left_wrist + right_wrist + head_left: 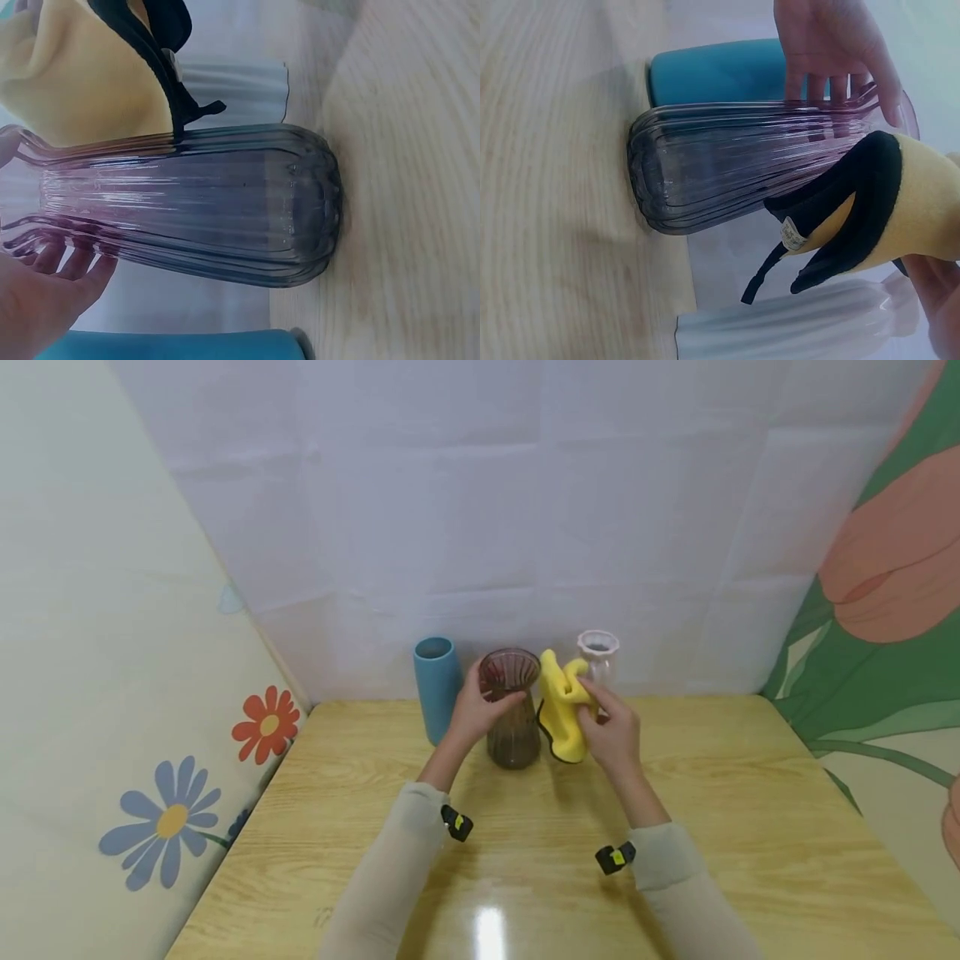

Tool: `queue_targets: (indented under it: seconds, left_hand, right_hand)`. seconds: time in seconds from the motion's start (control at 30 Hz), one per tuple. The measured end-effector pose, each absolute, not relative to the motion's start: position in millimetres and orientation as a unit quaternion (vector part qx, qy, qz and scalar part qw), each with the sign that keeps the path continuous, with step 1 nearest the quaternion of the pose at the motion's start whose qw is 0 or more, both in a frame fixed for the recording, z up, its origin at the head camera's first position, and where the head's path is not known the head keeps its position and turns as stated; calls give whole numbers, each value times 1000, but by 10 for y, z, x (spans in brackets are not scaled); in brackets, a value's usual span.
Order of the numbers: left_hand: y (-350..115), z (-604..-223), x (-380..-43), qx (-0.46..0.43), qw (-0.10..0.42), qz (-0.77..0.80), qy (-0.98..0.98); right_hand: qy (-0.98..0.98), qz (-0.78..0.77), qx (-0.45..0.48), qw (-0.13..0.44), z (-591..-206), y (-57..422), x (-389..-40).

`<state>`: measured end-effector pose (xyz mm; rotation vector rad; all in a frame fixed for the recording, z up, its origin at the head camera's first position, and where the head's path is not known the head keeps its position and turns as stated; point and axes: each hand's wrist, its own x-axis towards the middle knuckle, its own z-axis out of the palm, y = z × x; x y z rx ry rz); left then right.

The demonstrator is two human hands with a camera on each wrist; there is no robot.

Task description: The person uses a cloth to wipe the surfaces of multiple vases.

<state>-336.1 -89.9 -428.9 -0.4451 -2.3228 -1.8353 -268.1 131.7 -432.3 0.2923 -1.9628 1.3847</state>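
We find the ribbed purple glass vase point(514, 731) upright on the wooden table point(547, 835), at the centre of the head frame. The left hand point(477, 704) grips it around the flared upper part, thumb across the near side. The right hand point(613, 731) pinches a yellow cloth point(566, 714) just right of the vase; whether cloth and glass touch, we cannot tell. The hands are apart.

We judge the step in hand to be bringing the cloth to the glass while the vase is steadied, likely for wiping. The next move, in our opinion, calls for a firm left grip and light cloth pressure, without knocking the neighbouring pieces.

Count: one purple vase; one cloth, dark-edged; one blue vessel point(437, 685), left of the vase; one white vase point(599, 668), partly behind the cloth; two hands.
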Motion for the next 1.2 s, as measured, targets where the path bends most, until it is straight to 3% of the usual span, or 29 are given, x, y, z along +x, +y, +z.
queue_targets:
  seconds: [0.73,1.2]
  left_hand:
    - [-984,-4282,-2912,-167,69,-600,-779]
    - [-1054,-4290,-2670,-195,75,-592,-779]
  right_hand:
    - [-743,547,160,351,-4449,1179,-2465]
    - [-742,544,219,325,-4314,1004,-2075]
